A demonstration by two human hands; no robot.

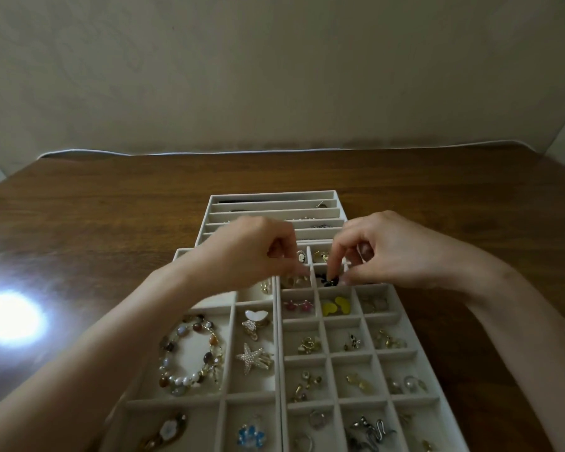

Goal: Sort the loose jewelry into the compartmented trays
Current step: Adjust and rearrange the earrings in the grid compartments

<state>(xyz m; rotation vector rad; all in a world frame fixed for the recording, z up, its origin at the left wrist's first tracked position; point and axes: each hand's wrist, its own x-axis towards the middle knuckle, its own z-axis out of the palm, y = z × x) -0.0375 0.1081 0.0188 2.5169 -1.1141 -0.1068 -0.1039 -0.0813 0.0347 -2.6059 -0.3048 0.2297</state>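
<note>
The table (111, 207) gives open passage left, right and beyond the trays. The left hand (252, 252) and right hand (395, 252) crowd the far rows of the grid tray (353, 355) (the right pinches a black piece (328, 281) there). The left forearm (111, 337) slants over the wide tray (177, 398). The grid tray's near rows lie reachable.

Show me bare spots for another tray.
Bare table lies left of the bracelet tray, right of the grid tray, and between the far tray and the wall. Crowded: the grid tray's cells, nearly all filled, and its far end, where left hand and right hand work, the right pinching a black piece.
</note>
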